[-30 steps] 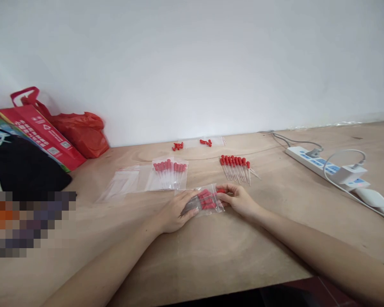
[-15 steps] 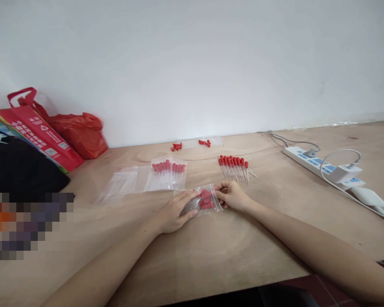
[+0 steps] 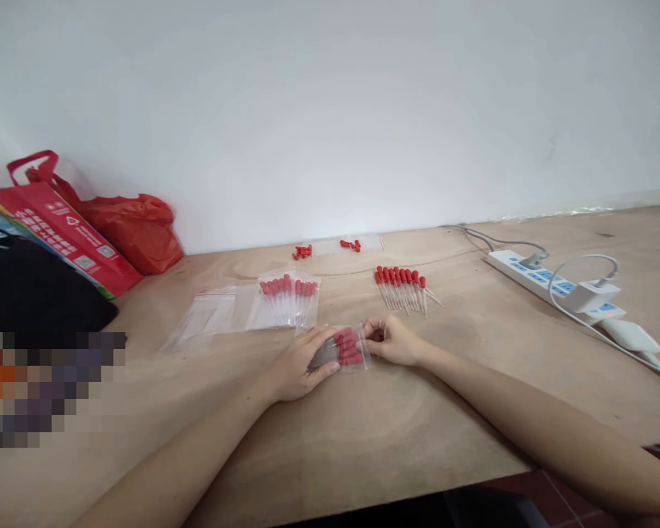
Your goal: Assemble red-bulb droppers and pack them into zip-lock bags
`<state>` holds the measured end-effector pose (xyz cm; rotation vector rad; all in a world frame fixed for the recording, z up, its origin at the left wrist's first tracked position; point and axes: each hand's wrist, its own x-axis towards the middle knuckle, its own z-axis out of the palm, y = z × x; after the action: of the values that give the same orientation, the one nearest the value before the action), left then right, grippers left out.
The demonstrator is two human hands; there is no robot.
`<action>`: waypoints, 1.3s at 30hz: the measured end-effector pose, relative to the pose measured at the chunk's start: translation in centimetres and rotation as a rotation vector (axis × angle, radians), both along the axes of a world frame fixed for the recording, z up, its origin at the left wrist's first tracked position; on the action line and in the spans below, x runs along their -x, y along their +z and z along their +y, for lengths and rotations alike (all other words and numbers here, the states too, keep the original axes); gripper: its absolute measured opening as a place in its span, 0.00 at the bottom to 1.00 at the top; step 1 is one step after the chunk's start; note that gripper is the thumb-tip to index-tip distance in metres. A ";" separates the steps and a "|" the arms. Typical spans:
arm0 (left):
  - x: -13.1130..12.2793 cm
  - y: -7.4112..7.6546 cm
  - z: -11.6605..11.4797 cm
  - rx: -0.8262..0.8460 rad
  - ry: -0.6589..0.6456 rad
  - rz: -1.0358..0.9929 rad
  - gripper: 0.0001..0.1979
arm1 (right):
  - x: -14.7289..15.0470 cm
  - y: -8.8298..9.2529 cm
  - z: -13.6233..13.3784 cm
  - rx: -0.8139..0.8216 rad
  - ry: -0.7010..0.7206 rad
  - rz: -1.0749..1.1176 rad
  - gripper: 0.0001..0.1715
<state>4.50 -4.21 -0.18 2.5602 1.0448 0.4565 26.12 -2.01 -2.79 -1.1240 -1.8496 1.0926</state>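
A clear zip bag (image 3: 367, 361) lies between my hands at the middle of the table, with several red-bulbed droppers (image 3: 350, 347) inside. My left hand (image 3: 300, 365) grips the bag's left part between thumb and fingers. At the bag's right edge, by the zip end, my right hand (image 3: 393, 340) is closed with thumb and fingertips on the plastic. To the right behind it, loose droppers (image 3: 401, 287) lie in a fanned row, red bulbs pointing away from me. Behind my left hand rest filled bags of droppers (image 3: 289, 299).
Flat empty zip bags (image 3: 214, 312) lie to the left. Loose red bulbs (image 3: 302, 251) and another clear bag (image 3: 370, 242) are near the wall. On the right stands a power strip (image 3: 550, 282) with cables. Red bags (image 3: 137, 227) and a black bag (image 3: 38, 286) occupy the left.
My right hand has shifted slightly left along the bag's edge. The red bulbs in the bag now sit closer together in a column. My left hand stays nearly where it was.
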 end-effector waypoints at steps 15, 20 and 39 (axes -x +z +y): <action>-0.8 0.1 -0.7 0.032 0.196 -0.167 0.25 | 0.0 0.9 0.0 0.213 -0.111 0.091 0.14; -0.5 0.8 0.2 0.063 0.316 -0.202 0.19 | 0.5 0.4 1.8 0.212 -0.187 0.278 0.12; -0.2 0.9 -0.6 0.017 -0.176 0.041 0.21 | 1.9 1.3 6.3 0.098 -0.209 0.226 0.05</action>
<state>4.65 -4.79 0.67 2.6268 0.8232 0.3489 24.24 4.32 -1.51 -1.1678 -1.4833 1.1464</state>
